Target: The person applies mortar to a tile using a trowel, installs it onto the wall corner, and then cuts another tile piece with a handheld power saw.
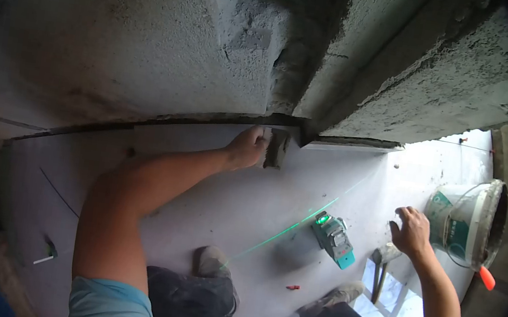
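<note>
My left hand (pixel 247 149) reaches forward to the foot of the rough wall. Its fingers are closed on a small flat piece with grey mortar (pixel 277 149) on it, close to the wall corner; its exact kind is unclear. My right hand (pixel 412 231) hangs to the right with thumb and fingers apart and slightly curled, and nothing shows in it. Beside it stands a white and green bucket (pixel 461 216) with a mortar-smeared rim. A laser level (pixel 334 238) sits on the pale floor between my hands, casting a green line.
A mallet (pixel 385 254) lies near my right foot. A small red object (pixel 293 287) is on the floor between my shoes. An orange handle (pixel 487 278) shows by the bucket's rim. Rough concrete walls (pixel 173 39) meet in a corner ahead.
</note>
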Available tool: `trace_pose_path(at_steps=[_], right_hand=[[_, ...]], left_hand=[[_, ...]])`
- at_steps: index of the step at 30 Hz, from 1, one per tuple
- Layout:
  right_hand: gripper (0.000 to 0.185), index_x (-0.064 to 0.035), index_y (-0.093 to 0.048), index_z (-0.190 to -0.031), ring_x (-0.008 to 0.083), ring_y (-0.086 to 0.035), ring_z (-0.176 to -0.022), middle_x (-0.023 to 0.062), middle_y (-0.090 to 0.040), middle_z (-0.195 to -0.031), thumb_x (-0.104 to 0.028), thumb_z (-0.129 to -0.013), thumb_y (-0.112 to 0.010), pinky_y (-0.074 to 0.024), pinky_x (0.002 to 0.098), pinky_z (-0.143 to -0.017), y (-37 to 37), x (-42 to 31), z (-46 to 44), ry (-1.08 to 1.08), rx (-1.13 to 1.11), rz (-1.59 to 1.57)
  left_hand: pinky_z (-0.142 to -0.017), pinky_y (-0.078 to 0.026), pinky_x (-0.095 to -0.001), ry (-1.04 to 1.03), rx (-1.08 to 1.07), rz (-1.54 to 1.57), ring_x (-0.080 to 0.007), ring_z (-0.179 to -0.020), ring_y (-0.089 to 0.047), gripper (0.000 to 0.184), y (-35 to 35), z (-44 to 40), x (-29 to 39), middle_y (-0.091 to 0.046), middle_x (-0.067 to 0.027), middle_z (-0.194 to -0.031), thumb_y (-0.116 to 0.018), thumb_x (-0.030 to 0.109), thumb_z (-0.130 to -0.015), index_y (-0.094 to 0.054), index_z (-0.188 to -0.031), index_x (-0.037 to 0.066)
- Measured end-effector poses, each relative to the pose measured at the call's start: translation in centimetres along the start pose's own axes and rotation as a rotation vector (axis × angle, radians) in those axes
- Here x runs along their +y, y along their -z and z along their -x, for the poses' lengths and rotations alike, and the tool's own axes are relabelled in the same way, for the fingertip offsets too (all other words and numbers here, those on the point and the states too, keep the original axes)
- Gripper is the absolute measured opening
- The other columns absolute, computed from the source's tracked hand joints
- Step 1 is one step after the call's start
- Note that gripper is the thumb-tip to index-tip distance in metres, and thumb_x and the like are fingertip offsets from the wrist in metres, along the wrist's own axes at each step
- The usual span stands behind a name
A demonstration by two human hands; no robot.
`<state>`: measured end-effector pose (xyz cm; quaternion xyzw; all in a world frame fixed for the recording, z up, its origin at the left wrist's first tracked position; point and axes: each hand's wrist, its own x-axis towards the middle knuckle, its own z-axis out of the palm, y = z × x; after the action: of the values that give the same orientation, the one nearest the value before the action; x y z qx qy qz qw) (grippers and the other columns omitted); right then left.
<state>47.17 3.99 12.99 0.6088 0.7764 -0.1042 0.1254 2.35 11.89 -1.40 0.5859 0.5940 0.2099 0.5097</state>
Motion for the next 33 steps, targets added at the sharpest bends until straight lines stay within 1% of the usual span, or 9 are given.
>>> trace_pose_path(at_steps=[3, 6, 9, 12, 15, 18, 27, 30, 33], right_hand=[[0.027, -0.0050, -0.066, -0.101, 0.0325, -0.064, -0.093, 0.0152, -0.066, -0.097, -0.022, -0.080, -0.068, -0.0510, 0.0416, -0.082, -3.0, -0.2, -0.8, -0.006, -0.074, -0.076], [0.026, -0.0046, -0.067, -0.099, 0.0328, -0.065, -0.091, 0.0146, -0.067, -0.094, -0.022, -0.080, -0.068, -0.0516, 0.0421, -0.081, -5.1, -0.4, -0.4, 0.013, -0.119, -0.126], [0.026, -0.0051, -0.067, -0.100, 0.0324, -0.065, -0.090, 0.0141, -0.067, -0.094, -0.022, -0.081, -0.068, -0.0519, 0.0417, -0.081, -6.0, -0.6, 0.1, 0.008, -0.161, -0.160], [0.026, -0.0061, -0.068, -0.101, 0.0309, -0.066, -0.089, 0.0121, -0.068, -0.094, -0.022, -0.081, -0.068, -0.0523, 0.0405, -0.081, -6.1, -0.9, 1.0, -0.017, -0.169, -0.197], [0.025, -0.0062, -0.068, -0.101, 0.0295, -0.067, -0.089, 0.0108, -0.069, -0.095, -0.022, -0.081, -0.068, -0.0528, 0.0397, -0.080, -5.8, -1.0, 1.8, -0.003, -0.162, -0.218], [0.024, -0.0064, -0.068, -0.099, 0.0280, -0.068, -0.088, 0.0102, -0.069, -0.095, -0.021, -0.081, -0.069, -0.0536, 0.0384, -0.077, -5.7, -0.7, 2.1, 0.017, -0.129, -0.231], [0.022, -0.0071, -0.067, -0.098, 0.0272, -0.068, -0.082, 0.0090, -0.069, -0.093, -0.019, -0.080, -0.070, -0.0541, 0.0374, -0.073, -6.3, -0.4, 2.5, 0.041, -0.107, -0.277], [0.021, -0.0072, -0.068, -0.097, 0.0273, -0.068, -0.082, 0.0089, -0.069, -0.092, -0.019, -0.080, -0.070, -0.0541, 0.0376, -0.072, -6.5, -0.4, 2.7, 0.051, -0.110, -0.288], [0.021, -0.0069, -0.068, -0.097, 0.0273, -0.068, -0.080, 0.0089, -0.070, -0.091, -0.019, -0.080, -0.070, -0.0544, 0.0372, -0.071, -6.5, -0.6, 3.0, 0.060, -0.112, -0.291]], left_hand=[[-0.071, -0.045, -0.0420, -0.082, 0.174, -0.042, -0.0272, -0.078, -0.055, 0.020, -2.6, -1.8, -1.0, -0.056, -0.0184, -0.083, -0.051, 0.018, -0.095, -0.047, -0.092, -0.001], [-0.071, -0.044, -0.0484, -0.166, 0.352, -0.040, -0.0445, -0.081, -0.058, 0.015, -5.9, -3.1, -2.3, -0.058, -0.0264, -0.085, -0.052, 0.013, -0.093, -0.049, -0.094, -0.001], [-0.070, -0.043, -0.0498, -0.272, 0.510, -0.012, -0.0481, -0.082, -0.056, 0.014, -9.0, -3.7, -2.9, -0.058, -0.0279, -0.085, -0.055, 0.012, -0.092, -0.049, -0.092, -0.001], [-0.073, -0.047, -0.0466, -0.306, 0.662, -0.007, -0.0423, -0.082, -0.062, 0.010, -11.2, -4.6, -3.1, -0.061, -0.0250, -0.086, -0.051, 0.007, -0.092, -0.049, -0.095, -0.002], [-0.073, -0.047, -0.0462, -0.385, 0.755, 0.056, -0.0432, -0.083, -0.062, 0.010, -12.4, -5.6, -3.2, -0.062, -0.0250, -0.088, -0.052, 0.007, -0.092, -0.052, -0.096, -0.002], [-0.072, -0.045, -0.0495, -0.368, 0.758, 0.007, -0.0474, -0.085, -0.057, 0.008, -13.1, -6.4, -3.3, -0.059, -0.0259, -0.088, -0.056, 0.005, -0.089, -0.051, -0.092, -0.001], [-0.073, -0.044, -0.0491, -0.440, 0.802, -0.056, -0.0454, -0.086, -0.055, 0.008, -14.5, -6.8, -3.6, -0.056, -0.0246, -0.091, -0.057, 0.004, -0.087, -0.051, -0.092, 0.000], [-0.073, -0.044, -0.0488, -0.413, 0.796, -0.042, -0.0448, -0.086, -0.055, 0.008, -15.4, -6.9, -3.8, -0.055, -0.0239, -0.092, -0.056, 0.003, -0.087, -0.051, -0.092, 0.000], [-0.073, -0.044, -0.0485, -0.462, 0.827, -0.034, -0.0446, -0.086, -0.055, 0.008, -15.6, -7.6, -3.2, -0.055, -0.0236, -0.092, -0.056, 0.003, -0.087, -0.051, -0.091, 0.000]])
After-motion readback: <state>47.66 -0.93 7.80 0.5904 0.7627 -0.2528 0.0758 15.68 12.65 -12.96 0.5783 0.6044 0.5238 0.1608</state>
